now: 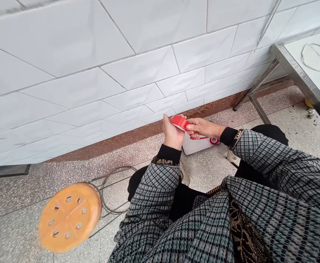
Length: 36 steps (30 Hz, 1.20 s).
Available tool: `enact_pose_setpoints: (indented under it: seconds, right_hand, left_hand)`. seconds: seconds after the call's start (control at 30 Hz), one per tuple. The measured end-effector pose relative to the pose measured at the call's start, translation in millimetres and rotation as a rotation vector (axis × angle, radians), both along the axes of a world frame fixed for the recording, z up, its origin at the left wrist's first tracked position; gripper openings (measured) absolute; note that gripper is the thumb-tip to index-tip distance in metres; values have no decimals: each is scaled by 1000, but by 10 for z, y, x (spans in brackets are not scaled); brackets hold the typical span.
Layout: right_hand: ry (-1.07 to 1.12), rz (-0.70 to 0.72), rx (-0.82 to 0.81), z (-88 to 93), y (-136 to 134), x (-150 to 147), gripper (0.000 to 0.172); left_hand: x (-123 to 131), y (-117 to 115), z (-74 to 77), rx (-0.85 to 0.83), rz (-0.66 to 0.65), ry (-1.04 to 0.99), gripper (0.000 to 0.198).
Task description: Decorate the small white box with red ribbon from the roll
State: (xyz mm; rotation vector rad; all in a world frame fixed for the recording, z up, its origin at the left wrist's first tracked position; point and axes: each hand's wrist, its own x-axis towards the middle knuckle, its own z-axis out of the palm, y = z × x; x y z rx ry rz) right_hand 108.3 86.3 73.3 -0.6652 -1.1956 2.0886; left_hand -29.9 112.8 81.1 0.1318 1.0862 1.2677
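As the left hand (174, 136) curls partway round a red tape roll (179, 122), the right hand (203, 128) closes thumb and fingers on the roll's near edge — both hands meeting close to a white-tiled wall (146, 73). Whether the right fingertips have the tape's loose end cannot be told. Just below the right fingers, a smaller red roll (214, 141) with a pale core sits by a white board (199, 147), and a narrow red strip (204, 138) reaches from it toward those fingers. Well to the left of the fingers and nearer the wearer stands a round orange stool (70, 213), its seat pierced with holes. Off to their right is a metal-edged table (297, 73) — a loose coil of pale wire (304, 54) lies on top. Checked sleeves (160, 182) end in black cuffs behind both hands.
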Motion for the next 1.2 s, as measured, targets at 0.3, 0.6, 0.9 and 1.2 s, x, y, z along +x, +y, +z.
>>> enact_pose_setpoints:
  seconds: [0.3,0.6,0.9,1.2]
  right_hand:
    - [20,7,-155,50,-6,30,56]
    - [-199,-147,-185,64,38,73,27]
    - [-261,-205,-158,199,15,28,29]
    - [-287,-219,-180,136,-20,-35,25]
  left_hand:
    - [-144,-21,83,603,-221,833,75]
    - [-111,137,-104,464,-19,909,81]
    - [-36,113,33,252,52,642,72]
    - [-31,133,-74,227,76,393,69]
